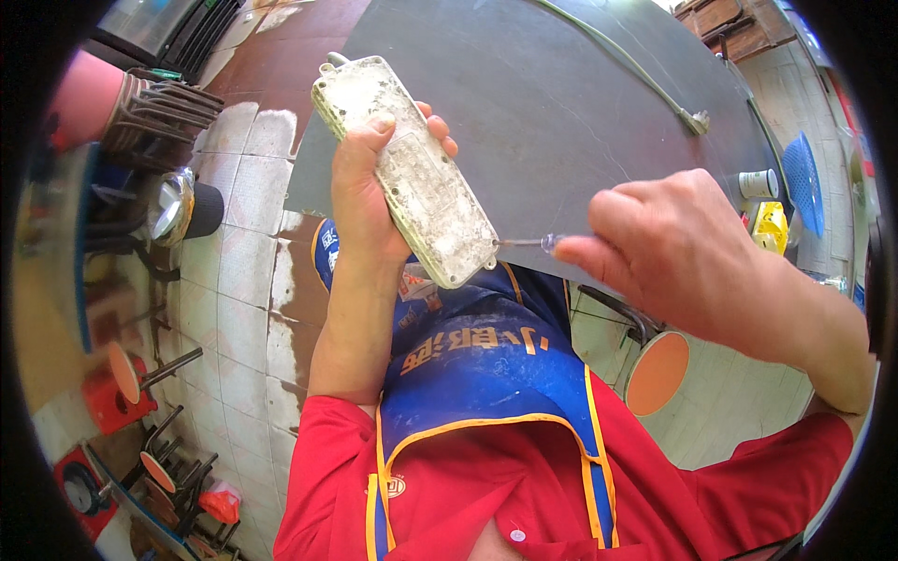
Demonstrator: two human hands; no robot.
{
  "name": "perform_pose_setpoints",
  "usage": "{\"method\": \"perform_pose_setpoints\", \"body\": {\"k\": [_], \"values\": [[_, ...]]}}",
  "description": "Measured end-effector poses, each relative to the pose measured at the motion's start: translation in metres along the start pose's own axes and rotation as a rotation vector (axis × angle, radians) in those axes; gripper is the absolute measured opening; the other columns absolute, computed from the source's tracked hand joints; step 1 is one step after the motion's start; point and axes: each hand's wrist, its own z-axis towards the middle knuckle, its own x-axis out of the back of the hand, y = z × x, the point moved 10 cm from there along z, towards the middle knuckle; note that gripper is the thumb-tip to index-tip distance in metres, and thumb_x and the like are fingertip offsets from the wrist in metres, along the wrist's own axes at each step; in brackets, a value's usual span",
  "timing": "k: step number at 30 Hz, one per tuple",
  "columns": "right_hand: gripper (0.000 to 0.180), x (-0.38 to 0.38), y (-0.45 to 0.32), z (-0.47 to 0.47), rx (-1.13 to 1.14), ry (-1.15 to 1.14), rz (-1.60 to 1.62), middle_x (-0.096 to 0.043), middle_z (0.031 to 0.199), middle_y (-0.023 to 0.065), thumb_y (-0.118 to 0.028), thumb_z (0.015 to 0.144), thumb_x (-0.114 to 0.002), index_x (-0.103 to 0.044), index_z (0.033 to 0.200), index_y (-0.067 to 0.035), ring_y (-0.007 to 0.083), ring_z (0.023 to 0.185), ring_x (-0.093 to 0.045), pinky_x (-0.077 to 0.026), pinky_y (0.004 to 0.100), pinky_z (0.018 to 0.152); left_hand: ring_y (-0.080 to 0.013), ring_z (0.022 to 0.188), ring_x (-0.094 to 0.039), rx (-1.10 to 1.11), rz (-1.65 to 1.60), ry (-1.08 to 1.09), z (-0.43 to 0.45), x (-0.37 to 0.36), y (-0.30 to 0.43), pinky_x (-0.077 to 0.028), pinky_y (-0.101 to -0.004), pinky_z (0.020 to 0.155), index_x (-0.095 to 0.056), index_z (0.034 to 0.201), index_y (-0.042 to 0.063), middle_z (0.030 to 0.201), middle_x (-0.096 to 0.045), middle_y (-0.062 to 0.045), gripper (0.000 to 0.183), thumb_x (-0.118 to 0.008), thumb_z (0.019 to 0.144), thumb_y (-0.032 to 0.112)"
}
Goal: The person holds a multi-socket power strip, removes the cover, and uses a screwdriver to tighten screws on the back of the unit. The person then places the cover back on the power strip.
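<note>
My left hand (365, 189) grips a grimy white power strip (428, 182) above the front edge of the dark table. Its back is towards me, with small screw holes along the edges and a mounting tab at each end. The thumb lies across the back; several fingertips show at the far side. In my right hand (659, 245) is a screwdriver (548, 242) with a translucent handle, mostly hidden by the fist. Its thin shaft points left and meets the strip's lower right edge, near a corner. Whether the tip sits in a screw cannot be told.
A pale cable with a plug (694, 122) lies across the dark tabletop (519, 112). At the right are a white cup (758, 184), a yellow container (772, 226) and a blue basket (803, 184). An orange-seated stool (656, 373) stands below; a black bin (205, 209) is at left.
</note>
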Motion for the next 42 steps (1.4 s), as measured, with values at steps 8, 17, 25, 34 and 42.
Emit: {"method": "perform_pose_setpoints", "body": {"k": [8,17,25,34,42], "values": [[0.033,0.019,-0.025,-0.002,0.167,0.117,0.034,-0.062,0.083,0.0121,-0.028,0.093,-0.076,-0.053,0.088,-0.005,0.0303,0.060,-0.061,-0.045,0.0387,0.051,-0.0281,0.092,-0.070,-0.013,0.000,0.025,-0.001,0.001,0.000,-0.059,-0.0394,0.082,-0.060,0.121,-0.003,0.102,-0.070,-0.016,0.039,-0.057,0.094,0.025],[0.028,0.015,-0.005,0.002,0.018,0.142,0.135,-0.054,0.073,0.0083,-0.020,0.093,-0.076,-0.054,0.090,-0.004,0.0293,0.059,-0.061,-0.046,0.0386,0.050,-0.0280,0.092,-0.070,0.000,0.013,0.003,-0.001,-0.001,-0.001,-0.058,-0.0397,0.081,-0.061,0.119,-0.002,0.100,-0.071,-0.016,0.039,-0.058,0.094,0.026],[0.024,0.009,-0.018,-0.003,0.098,0.068,-0.018,-0.057,0.077,0.0097,-0.020,0.092,-0.077,-0.059,0.097,-0.005,0.0270,0.064,-0.065,-0.047,0.0385,0.052,-0.0280,0.092,-0.070,-0.019,0.045,0.016,-0.001,0.001,0.000,-0.058,-0.0395,0.081,-0.061,0.119,-0.003,0.100,-0.071,-0.016,0.039,-0.058,0.093,0.026],[0.027,0.017,-0.026,-0.003,0.167,0.163,-0.027,-0.056,0.080,0.0087,-0.021,0.092,-0.077,-0.055,0.090,-0.006,0.0247,0.058,-0.061,-0.046,0.0370,0.050,-0.0284,0.091,-0.069,-0.017,0.000,0.014,-0.002,-0.002,0.001,-0.058,-0.0395,0.083,-0.060,0.120,-0.003,0.100,-0.069,-0.017,0.039,-0.059,0.092,0.025],[0.029,0.005,-0.001,0.008,-0.031,0.087,0.020,-0.061,0.081,0.0108,-0.027,0.097,-0.071,-0.057,0.086,-0.005,0.0299,0.061,-0.067,-0.051,0.0387,0.052,-0.0284,0.097,-0.065,-0.006,0.075,-0.039,-0.002,0.002,-0.001,-0.055,-0.0393,0.087,-0.056,0.124,-0.004,0.104,-0.065,-0.018,0.046,-0.058,0.095,0.032]]}}
